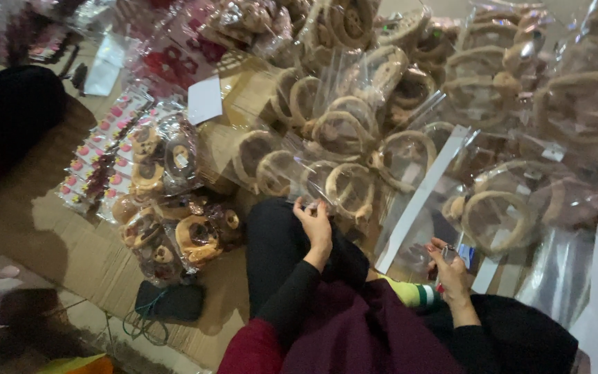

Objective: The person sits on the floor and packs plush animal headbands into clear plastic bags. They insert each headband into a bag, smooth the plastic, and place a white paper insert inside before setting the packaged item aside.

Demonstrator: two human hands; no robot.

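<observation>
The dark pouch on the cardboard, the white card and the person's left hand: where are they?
dark pouch (169, 301), head view, middle of its flat top.
white card (205, 100), head view, centre of the card.
left hand (315, 223), head view, back of the hand.

It looked like a small packing workroom on a floor: flattened brown cardboard sheets (50, 228) covered the ground, heaped with beige furry headbands in clear plastic bags (354, 138) and strips of small pink hair clips on cards (95, 166).
</observation>
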